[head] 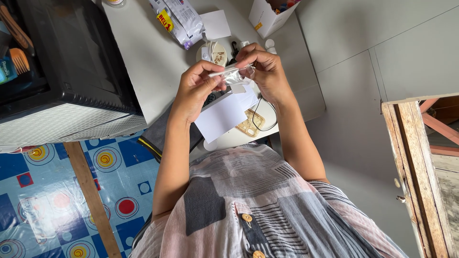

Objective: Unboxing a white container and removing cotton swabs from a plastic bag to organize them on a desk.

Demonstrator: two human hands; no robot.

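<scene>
Both my hands are raised over a white table [148, 57] and pinch a small clear plastic bag [233, 75] between them. My left hand [195, 91] grips the bag's left end with thumb and fingers. My right hand [267, 71] holds its right end, fingers curled over it. What the bag contains is too small to tell. Below the hands lies a white card [221, 117] and a yellowish phone case [249, 125] with a black cable [267, 119] beside it.
A black microwave-like box [67, 62] fills the left. On the table lie a printed plastic packet [179, 19], a white paper [215, 24], a small white carton [267, 16] and a round cream object [216, 53]. A wooden frame [416, 162] stands right; patterned blue floor covering [62, 200] lower left.
</scene>
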